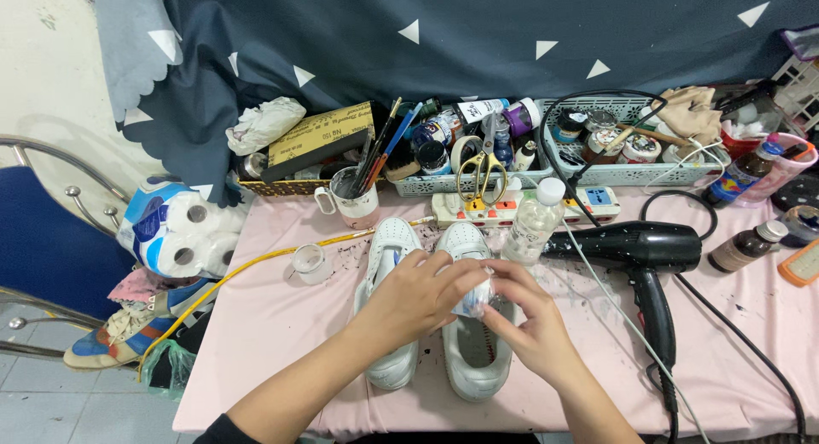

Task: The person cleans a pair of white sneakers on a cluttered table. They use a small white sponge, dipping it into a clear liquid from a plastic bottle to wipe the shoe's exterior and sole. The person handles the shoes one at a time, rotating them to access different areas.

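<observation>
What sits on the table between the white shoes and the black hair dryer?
In the head view, a clear plastic bottle with a white cap stands between the white shoes and the black hair dryer, on the pink tablecloth.

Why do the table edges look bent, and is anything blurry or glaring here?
Head view: the wide lens bows the pink table toward the corners; light is even and soft, with only faint shadows; left hand and right hand look slightly soft around the small jar; the clear bottle shows mild shine.

Small white jar [474, 301]: held between both hands at frame centre, tilted, mostly covered by fingers, above two white shoes [467, 342].
</observation>
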